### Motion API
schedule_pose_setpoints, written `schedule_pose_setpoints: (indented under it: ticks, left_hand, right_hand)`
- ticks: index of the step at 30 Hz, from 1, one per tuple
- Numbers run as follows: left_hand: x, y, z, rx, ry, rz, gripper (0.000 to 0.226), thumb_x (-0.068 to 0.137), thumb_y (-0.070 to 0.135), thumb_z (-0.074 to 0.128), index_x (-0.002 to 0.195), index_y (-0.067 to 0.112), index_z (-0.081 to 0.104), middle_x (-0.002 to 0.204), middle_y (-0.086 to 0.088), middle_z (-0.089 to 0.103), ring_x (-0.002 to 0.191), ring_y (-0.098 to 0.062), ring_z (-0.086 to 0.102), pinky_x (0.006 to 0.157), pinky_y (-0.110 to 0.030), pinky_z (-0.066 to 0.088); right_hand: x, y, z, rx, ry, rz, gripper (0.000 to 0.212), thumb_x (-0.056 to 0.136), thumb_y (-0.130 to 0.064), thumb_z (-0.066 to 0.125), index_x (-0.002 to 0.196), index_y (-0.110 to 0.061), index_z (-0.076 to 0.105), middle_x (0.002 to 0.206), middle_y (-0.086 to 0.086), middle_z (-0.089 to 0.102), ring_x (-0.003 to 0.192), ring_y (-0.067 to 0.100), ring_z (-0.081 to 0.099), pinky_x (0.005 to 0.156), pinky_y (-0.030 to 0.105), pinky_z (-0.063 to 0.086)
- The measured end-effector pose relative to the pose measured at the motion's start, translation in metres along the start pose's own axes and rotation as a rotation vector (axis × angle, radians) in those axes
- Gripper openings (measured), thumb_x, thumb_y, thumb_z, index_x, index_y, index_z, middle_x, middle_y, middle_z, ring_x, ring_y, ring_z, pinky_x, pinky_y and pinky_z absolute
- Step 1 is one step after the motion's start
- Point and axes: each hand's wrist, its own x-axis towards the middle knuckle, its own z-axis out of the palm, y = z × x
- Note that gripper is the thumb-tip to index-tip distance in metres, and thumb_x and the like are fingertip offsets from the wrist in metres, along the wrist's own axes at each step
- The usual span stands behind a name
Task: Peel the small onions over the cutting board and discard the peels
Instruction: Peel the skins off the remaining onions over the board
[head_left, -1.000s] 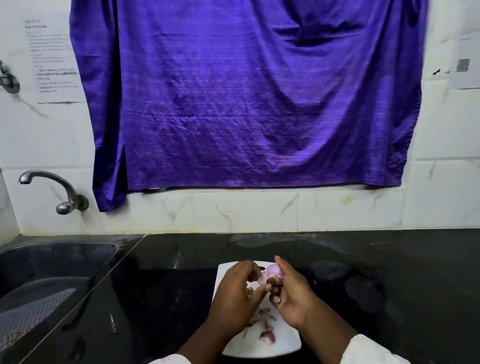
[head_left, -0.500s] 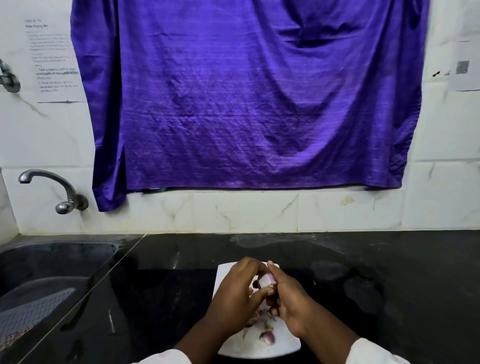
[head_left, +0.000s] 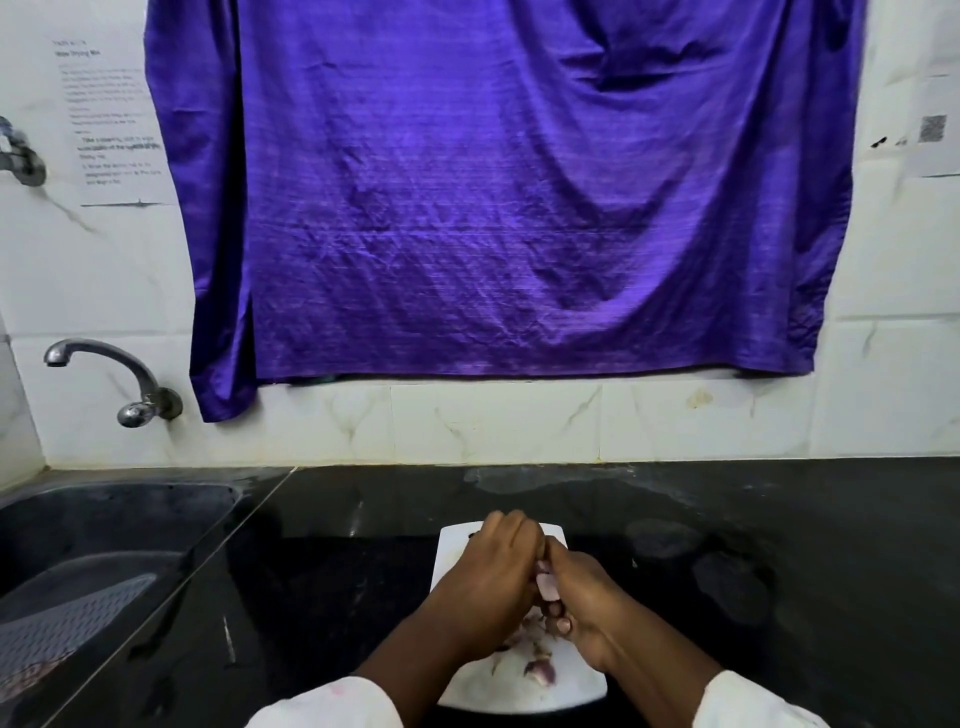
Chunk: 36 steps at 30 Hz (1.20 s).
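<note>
head view shows a big purple cloth (head_left: 498, 208) hanging over the white marbled wall tiles (head_left: 493, 426), and under it a glossy black counter (head_left: 779, 545) runs across the frame. a dark sink (head_left: 104, 545) sits at the left, with a curved metal tap (head_left: 114, 374) on the wall above it. near the bottom middle a white cutting board (head_left: 519, 693) lies on the counter. both hands meet just above it: the left hand (head_left: 493, 582) curls its fingers over the small onion (head_left: 545, 584), and the right hand (head_left: 584, 597) pinches it from the other side. only a sliver of the onion shows between them, pale pink and smooth. thin, papery purplish peels (head_left: 530, 642) lie scattered on the board below the hands, with one darker purple piece (head_left: 541, 673) nearest the person.
</note>
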Motion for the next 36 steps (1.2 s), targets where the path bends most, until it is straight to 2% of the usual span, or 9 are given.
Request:
schedule_pose_setpoints:
  ticks: [4, 7, 12, 15, 19, 22, 25, 32, 36]
  left_hand:
    - [-0.01, -0.015, 0.016, 0.129, -0.055, 0.077, 0.023, 0.087, 0.019, 0.055, 0.109, 0.017, 0.048, 0.108, -0.003, 0.052, 0.094, -0.022, 0.047, 0.074, -0.039, 0.048]
    - [-0.026, -0.02, 0.028, -0.056, 0.01, -0.061, 0.006, 0.096, 0.024, 0.051, 0.1, 0.019, 0.051, 0.106, 0.005, 0.05, 0.097, -0.015, 0.044, 0.081, -0.034, 0.046]
    - [-0.018, -0.008, 0.014, -0.389, 0.224, -0.258, 0.037, 0.1, 0.041, 0.062, 0.135, 0.037, 0.05, 0.133, 0.024, 0.047, 0.125, 0.004, 0.044, 0.089, -0.005, 0.041]
    - [-0.009, -0.007, 0.009, -0.323, 0.186, -0.141, 0.043, 0.094, 0.034, 0.07, 0.134, 0.033, 0.055, 0.137, 0.018, 0.051, 0.128, 0.0, 0.048, 0.101, -0.011, 0.04]
    - [-0.01, -0.013, 0.013, -0.149, 0.178, -0.08, 0.032, 0.09, 0.03, 0.069, 0.121, 0.029, 0.061, 0.123, 0.012, 0.059, 0.114, -0.007, 0.054, 0.092, -0.016, 0.043]
    - [-0.011, -0.01, 0.014, -0.104, 0.237, -0.045, 0.015, 0.093, 0.027, 0.066, 0.105, 0.03, 0.059, 0.106, 0.01, 0.057, 0.097, -0.008, 0.052, 0.076, -0.019, 0.043]
    - [-0.014, -0.009, 0.015, -0.117, 0.218, -0.054, 0.011, 0.096, 0.025, 0.059, 0.104, 0.033, 0.06, 0.1, 0.011, 0.059, 0.091, -0.008, 0.053, 0.074, -0.016, 0.038]
    - [-0.019, -0.022, 0.027, -0.181, 0.232, -0.259, 0.009, 0.096, 0.024, 0.06, 0.098, 0.028, 0.067, 0.099, 0.014, 0.059, 0.091, -0.003, 0.052, 0.074, -0.024, 0.045]
    - [-0.015, -0.023, 0.021, -0.276, 0.202, -0.269, 0.03, 0.097, 0.045, 0.066, 0.126, 0.038, 0.063, 0.126, 0.024, 0.054, 0.119, 0.008, 0.048, 0.097, -0.011, 0.041]
  right_hand:
    - [0.002, -0.008, -0.004, 0.1, 0.038, -0.011, 0.041, 0.102, -0.04, 0.05, 0.084, -0.009, 0.069, 0.046, 0.0, 0.053, 0.038, 0.009, 0.037, 0.043, 0.022, 0.024]
    - [0.007, -0.021, -0.009, 0.133, 0.046, -0.044, 0.049, 0.102, -0.043, 0.046, 0.097, -0.002, 0.072, 0.055, 0.006, 0.054, 0.042, 0.011, 0.033, 0.042, 0.02, 0.023]
    - [0.01, -0.02, -0.004, 0.188, -0.057, -0.026, 0.045, 0.105, -0.042, 0.046, 0.106, -0.005, 0.072, 0.069, 0.009, 0.065, 0.049, 0.014, 0.049, 0.045, 0.024, 0.03]
    - [0.003, -0.02, 0.001, 0.273, -0.147, 0.007, 0.042, 0.106, -0.038, 0.047, 0.109, -0.006, 0.074, 0.084, 0.006, 0.079, 0.069, 0.017, 0.071, 0.052, 0.028, 0.046]
    - [0.003, -0.016, 0.004, 0.285, -0.145, -0.001, 0.037, 0.106, -0.032, 0.049, 0.112, -0.003, 0.072, 0.074, 0.004, 0.076, 0.055, 0.013, 0.064, 0.051, 0.027, 0.041]
    - [0.006, -0.014, 0.003, 0.225, -0.095, -0.003, 0.037, 0.108, -0.028, 0.045, 0.093, -0.006, 0.071, 0.054, 0.003, 0.067, 0.041, 0.011, 0.059, 0.044, 0.026, 0.042]
    - [0.009, -0.012, 0.003, 0.197, -0.017, -0.022, 0.037, 0.107, -0.029, 0.048, 0.091, -0.007, 0.072, 0.052, 0.003, 0.065, 0.048, 0.014, 0.051, 0.051, 0.027, 0.04]
    - [0.018, -0.01, -0.01, 0.372, 0.0, 0.023, 0.035, 0.107, -0.024, 0.044, 0.1, 0.002, 0.066, 0.069, 0.016, 0.066, 0.053, 0.016, 0.043, 0.05, 0.026, 0.032]
    - [0.024, -0.003, -0.01, 0.339, -0.047, 0.025, 0.041, 0.106, -0.027, 0.044, 0.124, 0.004, 0.064, 0.071, 0.012, 0.066, 0.052, 0.015, 0.051, 0.047, 0.026, 0.035]
